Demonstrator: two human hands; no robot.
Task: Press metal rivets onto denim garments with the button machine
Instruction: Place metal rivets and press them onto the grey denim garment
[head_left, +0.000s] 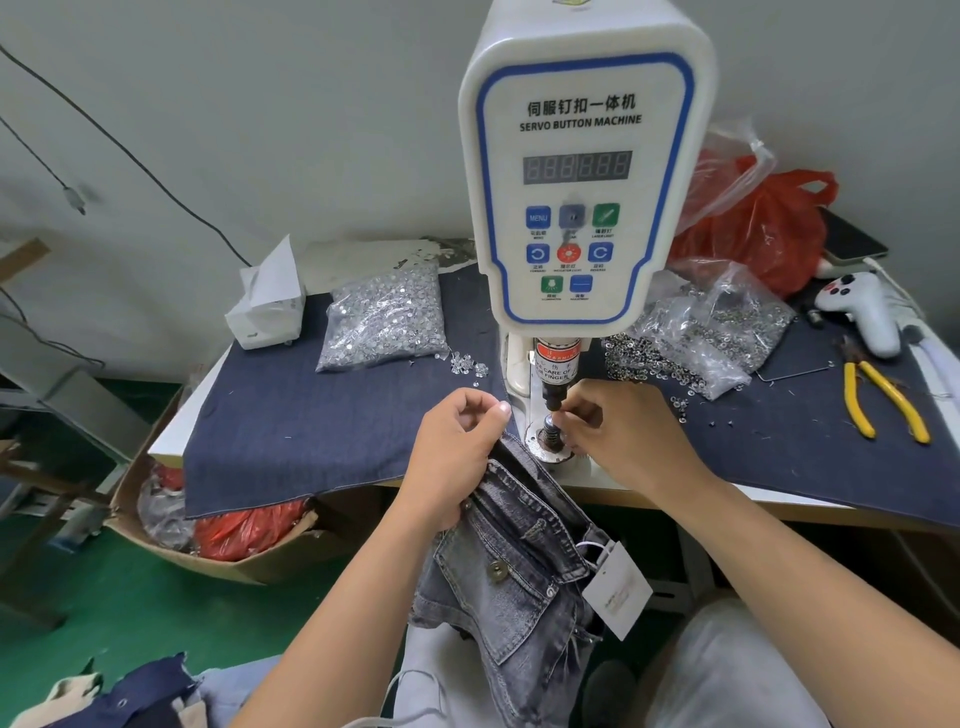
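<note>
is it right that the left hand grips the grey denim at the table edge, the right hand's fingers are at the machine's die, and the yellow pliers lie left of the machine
Not quite. In the head view the yellow pliers lie right of the machine, not left. The left hand does grip the grey denim, and the right hand has its fingers at the die.

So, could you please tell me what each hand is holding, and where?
The left hand grips the denim garment at its upper edge. The right hand's fingers pinch something tiny at the die; unclear what.

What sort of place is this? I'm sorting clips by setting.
Likely a small garment workshop: a servo button machine, bags of metal rivets, and grey denim held at its press.
</note>
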